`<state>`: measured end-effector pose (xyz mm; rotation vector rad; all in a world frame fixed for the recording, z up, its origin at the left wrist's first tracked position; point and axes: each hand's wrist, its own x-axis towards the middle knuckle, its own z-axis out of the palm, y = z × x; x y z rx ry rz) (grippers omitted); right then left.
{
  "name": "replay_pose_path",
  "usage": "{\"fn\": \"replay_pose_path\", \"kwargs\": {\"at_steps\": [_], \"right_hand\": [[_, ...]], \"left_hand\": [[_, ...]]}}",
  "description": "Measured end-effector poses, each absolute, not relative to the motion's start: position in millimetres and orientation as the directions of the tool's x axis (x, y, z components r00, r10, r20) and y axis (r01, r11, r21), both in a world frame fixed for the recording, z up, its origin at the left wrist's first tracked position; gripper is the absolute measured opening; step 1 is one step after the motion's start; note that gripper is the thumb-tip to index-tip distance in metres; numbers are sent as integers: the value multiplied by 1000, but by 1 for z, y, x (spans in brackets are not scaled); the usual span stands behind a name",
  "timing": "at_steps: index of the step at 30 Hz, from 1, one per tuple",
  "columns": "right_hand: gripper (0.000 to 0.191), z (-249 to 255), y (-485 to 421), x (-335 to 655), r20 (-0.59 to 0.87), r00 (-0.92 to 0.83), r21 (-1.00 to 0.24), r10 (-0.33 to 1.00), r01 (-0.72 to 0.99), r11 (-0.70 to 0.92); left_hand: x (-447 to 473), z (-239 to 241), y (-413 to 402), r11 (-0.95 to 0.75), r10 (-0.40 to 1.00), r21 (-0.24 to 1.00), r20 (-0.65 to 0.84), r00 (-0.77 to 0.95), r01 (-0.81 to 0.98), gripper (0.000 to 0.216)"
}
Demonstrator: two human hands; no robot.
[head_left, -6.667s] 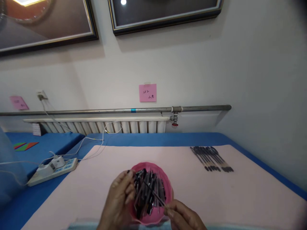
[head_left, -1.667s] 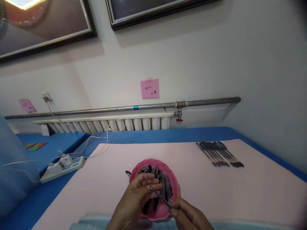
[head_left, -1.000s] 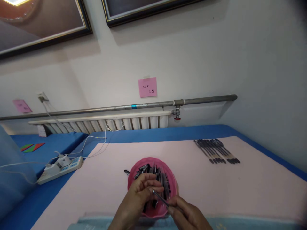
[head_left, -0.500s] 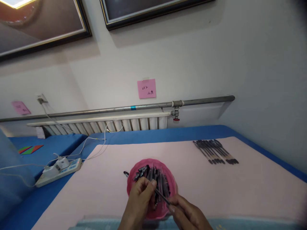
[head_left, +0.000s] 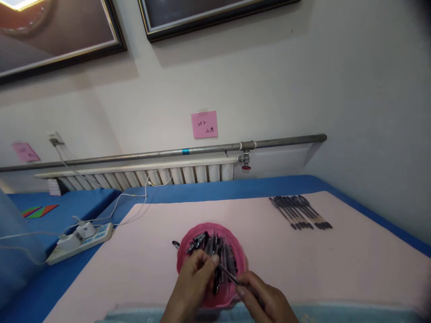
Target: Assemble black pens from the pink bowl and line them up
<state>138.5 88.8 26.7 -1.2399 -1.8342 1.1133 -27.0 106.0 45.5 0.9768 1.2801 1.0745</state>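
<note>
A pen (head_left: 229, 274) slants from left hand (head_left: 195, 279) to right hand (head_left: 265, 295) above a bowl (head_left: 184, 248)

Smooth pink plastic with a soft sheen forms the bowl (head_left: 183, 252), in which we see clear plastic tubes (head_left: 225, 252) and glossy black pen pieces (head_left: 202, 240), while a slim dark barrel (head_left: 229, 274) also looks like smooth plastic. Beneath, we find a matt pink sheet (head_left: 158, 244), paper or cloth we cannot tell, and teal cloth (head_left: 144, 315) with a soft finish. Behind, we note dull grey metal pipe (head_left: 144, 154), a white-painted radiator (head_left: 201, 174) and a matt paper note (head_left: 204, 124).
</note>
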Motion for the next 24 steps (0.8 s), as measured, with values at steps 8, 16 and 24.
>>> {"fn": "replay_pose_path", "kwargs": {"at_steps": [8, 16, 24], "right_hand": [[27, 20, 91, 141, 80, -374, -865, 924, 435, 251], [28, 14, 92, 141, 151, -399, -838, 904, 434, 332], [25, 21, 91, 142, 133, -398, -813, 907, 479, 330]], "left_hand": [[-29, 46, 106, 304, 952, 931, -292, 86, -204, 26], [-27, 40, 107, 280, 960, 954, -276, 49, -108, 41], [-33, 42, 107, 364, 929, 921, -350, 116, -138, 37]]}}
